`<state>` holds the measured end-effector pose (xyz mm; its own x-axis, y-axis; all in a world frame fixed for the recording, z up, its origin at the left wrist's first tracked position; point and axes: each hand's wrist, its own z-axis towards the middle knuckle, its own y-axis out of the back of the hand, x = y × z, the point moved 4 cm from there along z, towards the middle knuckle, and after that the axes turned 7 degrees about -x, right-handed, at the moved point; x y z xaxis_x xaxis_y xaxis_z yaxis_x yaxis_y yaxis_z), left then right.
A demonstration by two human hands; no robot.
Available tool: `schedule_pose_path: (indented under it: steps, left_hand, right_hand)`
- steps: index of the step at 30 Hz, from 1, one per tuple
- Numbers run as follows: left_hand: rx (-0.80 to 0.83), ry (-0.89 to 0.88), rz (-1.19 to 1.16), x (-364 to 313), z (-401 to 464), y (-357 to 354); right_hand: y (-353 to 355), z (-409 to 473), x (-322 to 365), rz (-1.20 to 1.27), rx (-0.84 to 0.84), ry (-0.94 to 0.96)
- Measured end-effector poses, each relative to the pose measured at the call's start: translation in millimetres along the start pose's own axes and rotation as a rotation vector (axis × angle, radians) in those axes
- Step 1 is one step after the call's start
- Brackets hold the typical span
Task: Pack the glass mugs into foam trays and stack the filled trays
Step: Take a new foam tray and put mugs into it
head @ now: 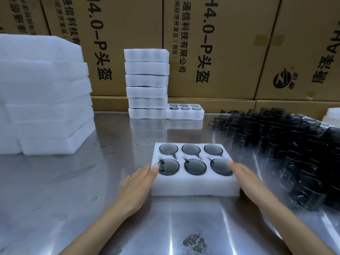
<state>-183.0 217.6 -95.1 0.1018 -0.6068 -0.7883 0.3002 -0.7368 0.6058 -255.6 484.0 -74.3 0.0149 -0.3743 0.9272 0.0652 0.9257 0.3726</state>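
A white foam tray [193, 186] lies in front of me on the steel table, with a dark glass mug [195, 166] in each of its several round holes. My left hand [137, 186] lies flat against the tray's left side, fingers straight. Against the right side my right hand [248, 181] does the same. A tall stack of filled foam trays [146, 83] stands at the back of the table. Beside it sits one more filled tray [184, 113]. Loose dark mugs [287, 142] are heaped on the right.
A big pile of white foam sheets [44, 100] fills the left side of the table. Cardboard boxes [211, 43] form a wall behind. Another white foam piece [333, 115] shows at the far right edge. The bare steel table [92, 181] spreads around the tray.
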Motion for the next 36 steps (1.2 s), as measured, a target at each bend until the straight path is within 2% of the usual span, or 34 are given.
schedule_pose_path:
  steps: [2, 6, 8, 11, 16, 19, 25, 28, 31, 36]
  left_hand:
    - [0.016, 0.005, -0.073, -8, 5, -8]
    - [-0.025, 0.056, -0.424, -12, 15, -9]
    - [-0.077, 0.046, -0.595, -17, 20, -10]
    - [-0.173, 0.06, -0.834, -23, 33, -13]
    - [-0.33, 0.162, -0.962, -26, 64, -25]
    - [-0.396, 0.181, -0.993, -29, 80, -34]
    - [-0.453, 0.057, -0.96, -42, 117, -44]
    - [-0.412, 0.07, -0.947, -42, 138, -45]
    - [-0.343, 0.122, -1.031, -39, 157, -50]
    - [-0.376, 0.176, -1.149, -31, 174, -56]
  right_hand:
    - [-3, -5, -1, 0.026, 0.098, -0.03]
    - [-4, -7, 1, 0.114, 0.22, 0.021]
    - [-11, -4, 5, 0.289, 0.316, 0.055]
    - [-26, 6, 16, 0.712, 0.417, 0.013]
    - [-51, 26, 12, 1.055, 0.288, -0.243]
    - [-64, 41, 16, 1.069, 0.24, -0.313]
    - [-113, 80, 28, 1.053, 0.207, -0.433]
    - [-126, 105, 34, 1.06, 0.153, -0.452]
    - [-131, 136, 41, 1.157, 0.071, -0.45]
    - [-138, 200, 70, 1.269, 0.028, -0.411]
